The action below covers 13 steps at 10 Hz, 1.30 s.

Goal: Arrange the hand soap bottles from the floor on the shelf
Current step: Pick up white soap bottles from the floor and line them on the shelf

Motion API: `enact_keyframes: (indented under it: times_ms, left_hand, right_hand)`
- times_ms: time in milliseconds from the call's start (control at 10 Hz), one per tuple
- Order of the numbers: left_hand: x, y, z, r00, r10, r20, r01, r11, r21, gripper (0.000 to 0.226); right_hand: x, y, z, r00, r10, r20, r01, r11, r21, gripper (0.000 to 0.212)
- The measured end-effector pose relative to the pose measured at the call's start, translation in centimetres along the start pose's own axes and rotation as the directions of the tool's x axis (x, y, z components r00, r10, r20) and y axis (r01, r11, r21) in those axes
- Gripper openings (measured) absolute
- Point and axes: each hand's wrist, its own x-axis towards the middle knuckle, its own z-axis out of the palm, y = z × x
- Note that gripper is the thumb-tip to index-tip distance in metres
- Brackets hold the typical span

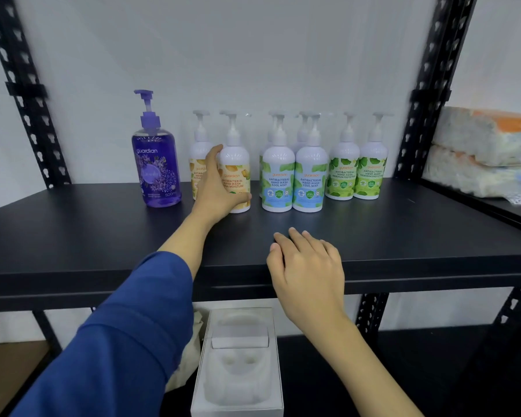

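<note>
- Hand soap bottles stand upright in a row along the back of the black shelf board [73, 236], in the middle of the frame.
- At the row's left end stands a tall purple pump bottle [156, 164] with clear violet liquid.
- Right of it are white pump bottles: two with yellow labels, then blue-and-green mint-label bottles [294, 179], then two green-label bottles [357, 173].
- The left hand [215, 188], in a blue sleeve [127, 335], grips the front yellow-label bottle [238, 176], fingers and thumb curled round it.
- The right hand [307, 266] rests on the shelf's front edge, fingers relaxed, holding nothing.
- A white moulded packaging tray [238, 371] lies on the lower shelf.
</note>
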Motion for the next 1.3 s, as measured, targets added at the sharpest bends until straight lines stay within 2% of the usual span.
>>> enact_keyframes:
  times_ms: [400, 600, 700, 800, 900, 1000, 1100, 1300]
  left_hand:
    - [-0.5, 0.6, -0.3, 1.000, -0.008, -0.029, 0.009, 1.000, 0.030, 0.098]
    - [-0.7, 0.5, -0.1, 0.997, -0.072, -0.024, 0.074, 0.995, 0.070, 0.104]
    - [-1.2, 0.5, -0.5, 0.979, -0.201, -0.021, 0.202, 0.967, 0.156, 0.092]
    - [-2.0, 0.8, -1.6, 0.959, -0.280, 0.049, 0.249, 0.911, 0.329, 0.069]
    - [-3.5, 2.3, -2.8, 0.946, -0.292, 0.137, 0.207, 0.875, 0.438, 0.046]
    - [-5.8, 4.6, -3.3, 0.953, -0.255, 0.162, 0.140, 0.847, 0.513, 0.039]
    - [-8.9, 7.0, -2.8, 0.974, -0.121, 0.190, -0.002, 0.840, 0.543, 0.036]
    - [-15.8, 11.4, 1.6, 0.939, 0.152, 0.309, -0.286, 0.844, 0.453, 0.030]
  right_hand:
    - [-0.1, 0.0, -0.3, 1.000, -0.005, 0.028, 0.004, 1.000, 0.017, 0.044]
    - [0.0, 0.0, -0.6, 0.998, -0.008, 0.058, 0.008, 1.000, 0.015, 0.043]
    - [0.2, -0.2, -0.9, 0.995, 0.002, 0.103, -0.003, 1.000, 0.009, 0.043]
    - [0.4, -0.2, -1.6, 0.988, -0.007, 0.152, -0.002, 0.998, 0.058, 0.043]
    - [0.9, 0.4, -3.0, 0.959, -0.012, 0.284, -0.043, 0.982, 0.186, 0.035]
    - [-0.1, 1.1, -4.9, 0.974, 0.010, 0.227, -0.058, 0.978, 0.202, 0.027]
    - [-2.5, 2.2, -7.0, 0.985, 0.023, 0.170, -0.046, 0.990, 0.136, 0.025]
    - [-8.8, 7.4, -10.7, 0.969, 0.147, 0.199, -0.137, 0.989, -0.064, 0.029]
